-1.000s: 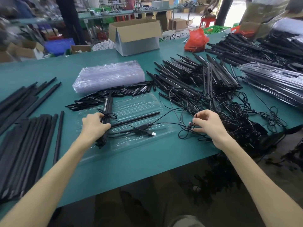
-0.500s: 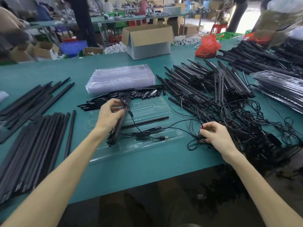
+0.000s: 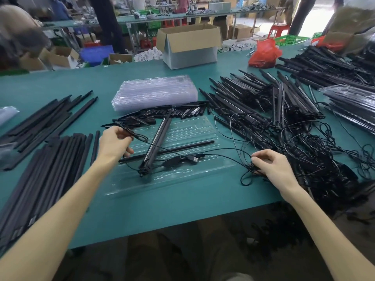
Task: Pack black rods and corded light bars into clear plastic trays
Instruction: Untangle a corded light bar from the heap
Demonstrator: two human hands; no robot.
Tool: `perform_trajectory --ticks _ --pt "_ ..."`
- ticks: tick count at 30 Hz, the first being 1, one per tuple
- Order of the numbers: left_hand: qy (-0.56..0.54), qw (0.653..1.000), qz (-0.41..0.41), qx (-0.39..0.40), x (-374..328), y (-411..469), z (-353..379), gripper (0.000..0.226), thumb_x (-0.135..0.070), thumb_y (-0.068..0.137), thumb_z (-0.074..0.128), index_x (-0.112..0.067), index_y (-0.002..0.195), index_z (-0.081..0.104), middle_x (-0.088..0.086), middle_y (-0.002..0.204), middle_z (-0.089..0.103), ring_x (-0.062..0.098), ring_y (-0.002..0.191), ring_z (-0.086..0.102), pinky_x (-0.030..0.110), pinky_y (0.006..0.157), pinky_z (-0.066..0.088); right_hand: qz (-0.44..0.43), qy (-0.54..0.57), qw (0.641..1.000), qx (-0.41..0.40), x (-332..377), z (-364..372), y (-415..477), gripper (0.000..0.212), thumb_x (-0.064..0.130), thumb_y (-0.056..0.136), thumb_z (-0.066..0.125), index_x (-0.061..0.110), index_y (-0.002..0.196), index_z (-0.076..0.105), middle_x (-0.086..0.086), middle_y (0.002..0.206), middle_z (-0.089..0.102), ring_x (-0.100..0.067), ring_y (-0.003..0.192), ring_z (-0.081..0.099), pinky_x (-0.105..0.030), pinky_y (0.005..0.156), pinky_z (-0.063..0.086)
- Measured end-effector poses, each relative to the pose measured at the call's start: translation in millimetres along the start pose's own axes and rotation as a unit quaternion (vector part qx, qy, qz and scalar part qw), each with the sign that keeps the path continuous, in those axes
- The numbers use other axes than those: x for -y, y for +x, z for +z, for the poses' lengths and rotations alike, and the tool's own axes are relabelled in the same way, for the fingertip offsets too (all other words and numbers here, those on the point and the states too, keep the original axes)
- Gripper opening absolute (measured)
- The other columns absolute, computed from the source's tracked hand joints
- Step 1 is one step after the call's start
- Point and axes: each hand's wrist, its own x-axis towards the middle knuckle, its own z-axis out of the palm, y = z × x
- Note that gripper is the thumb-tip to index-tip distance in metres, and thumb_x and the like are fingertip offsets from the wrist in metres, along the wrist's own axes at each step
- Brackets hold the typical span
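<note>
While the light bar (image 3: 156, 145) lies slantwise across the clear tray (image 3: 203, 134) at mid-table, crossing a black rod (image 3: 182, 148) laid in it, the step looks like gathering its cord (image 3: 172, 162). The left hand (image 3: 115, 142) pinches the cord by the tray's left end, and the right hand (image 3: 269, 165) grips a loop beside its right end. Next, the bar likely needs turning into a groove. The tangled pile (image 3: 253, 110) alongside could snag.

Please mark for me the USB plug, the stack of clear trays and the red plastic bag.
USB plug (image 3: 193, 158): head view, middle of the plug body.
stack of clear trays (image 3: 156, 92): head view, middle of the top tray.
red plastic bag (image 3: 263, 54): head view, front of the bag.
</note>
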Motion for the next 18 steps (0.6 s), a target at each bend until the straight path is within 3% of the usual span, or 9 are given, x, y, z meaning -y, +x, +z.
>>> perform_trajectory --ticks 3,7,10,13,18 --pt "-0.092 0.994 -0.007 0.052 -5 -9 -17 0.010 0.005 0.091 0.065 0.000 0.098 0.061 0.009 0.083 0.067 0.015 0.048 0.062 0.026 0.043 0.050 -0.004 -0.010 1.000 -0.001 -1 0 0 0.004 0.022 0.089 0.074 0.026 0.089 0.074 0.008 0.084 0.075 -0.009 0.079 0.072 -0.032 0.078 0.058" --pt "-0.216 0.952 -0.036 0.215 -15 -18 -54 0.021 -0.001 0.083 0.071 -0.004 0.103 0.065 0.011 0.094 0.072 0.017 0.056 0.060 0.028 0.051 0.053 -0.006 -0.016 1.000 0.001 -2 0 1 0.003 0.023 0.090 0.074 0.025 0.090 0.074 0.008 0.085 0.075 -0.007 0.081 0.071 -0.032 0.080 0.058" --pt "-0.175 0.944 -0.055 0.275 -12 -22 -70 0.035 -0.007 0.078 0.076 0.005 0.108 0.063 0.015 0.090 0.067 0.019 0.057 0.058 0.036 0.060 0.058 -0.014 -0.019 1.000 0.003 -1 1 0 0.004 0.022 0.090 0.073 0.026 0.090 0.074 0.011 0.084 0.075 -0.004 0.079 0.071 -0.025 0.074 0.055" --pt "-0.070 0.940 -0.091 0.320 -3 -29 -73 0.032 -0.006 0.084 0.074 0.011 0.107 0.060 0.025 0.081 0.062 0.029 0.063 0.063 0.052 0.077 0.060 -0.018 -0.020 1.000 0.003 -1 2 -1 0.004 0.021 0.091 0.073 0.026 0.090 0.073 0.014 0.082 0.074 0.000 0.075 0.070 -0.012 0.063 0.051" --pt "0.031 0.908 -0.139 0.394 11 -40 -76 0.028 -0.008 0.094 0.068 0.011 0.112 0.059 0.031 0.087 0.068 0.032 0.076 0.069 0.060 0.095 0.053 -0.019 -0.028 0.999 0.003 0 2 -2 0.003 0.023 0.091 0.073 0.026 0.091 0.073 0.016 0.083 0.074 0.002 0.075 0.069 -0.018 0.069 0.048"
